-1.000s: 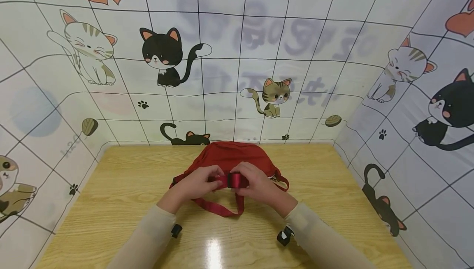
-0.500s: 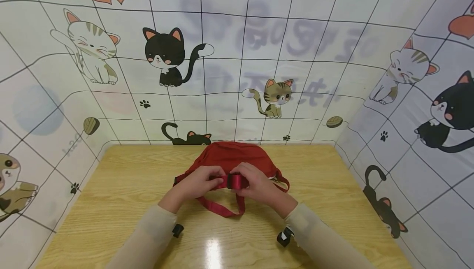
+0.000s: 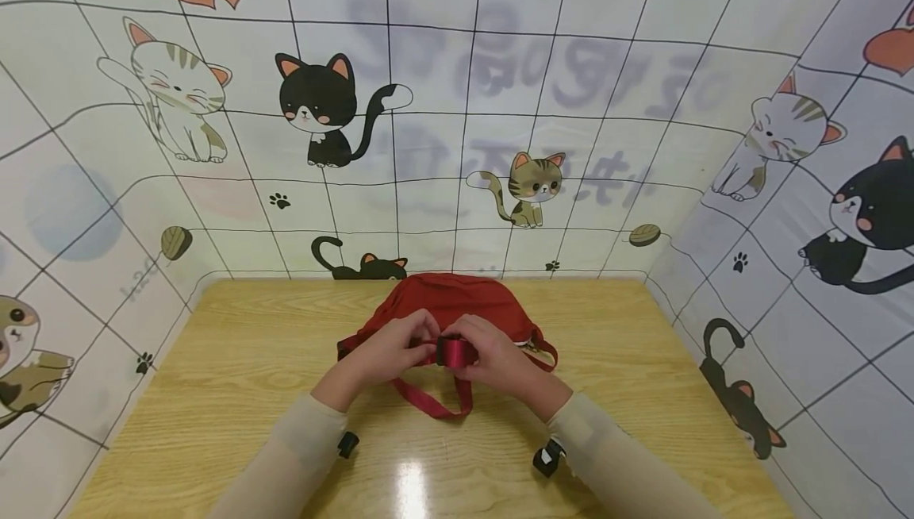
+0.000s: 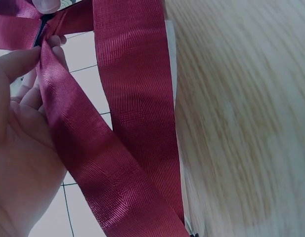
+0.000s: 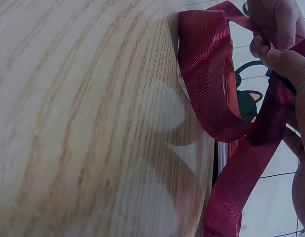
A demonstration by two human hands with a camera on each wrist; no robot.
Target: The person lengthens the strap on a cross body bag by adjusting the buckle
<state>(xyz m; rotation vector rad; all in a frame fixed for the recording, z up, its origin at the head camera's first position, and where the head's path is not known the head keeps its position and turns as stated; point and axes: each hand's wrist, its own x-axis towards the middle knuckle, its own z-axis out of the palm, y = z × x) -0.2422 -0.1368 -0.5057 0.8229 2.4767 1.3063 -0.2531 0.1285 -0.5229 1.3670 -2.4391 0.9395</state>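
Note:
A red waist bag [image 3: 453, 297] lies at the back of the table, its red webbing strap [image 3: 432, 404] looping out in front. My left hand [image 3: 391, 347] pinches the strap between thumb and fingers, right beside a black strap slider [image 3: 439, 350]. On the slider's other side, my right hand [image 3: 496, 354] grips a folded-over piece of the strap. In the left wrist view, the slider [image 4: 42, 30] shows edge-on between fingertips, with webbing [image 4: 93, 143] running down from it. A hanging loop of webbing [image 5: 206, 69] fills the middle of the right wrist view.
The wood-grain table [image 3: 250, 392] reaches to a white cloth backdrop [image 3: 428, 146] printed with cats, close behind the bag. Similar cloth stands at both sides. Small black wrist devices [image 3: 548, 457] hang under both sleeves.
My left hand has shifted slightly to the right and its fingers have risen, close against the slider. The slider has moved a little to the left; my right hand stays nearly still.

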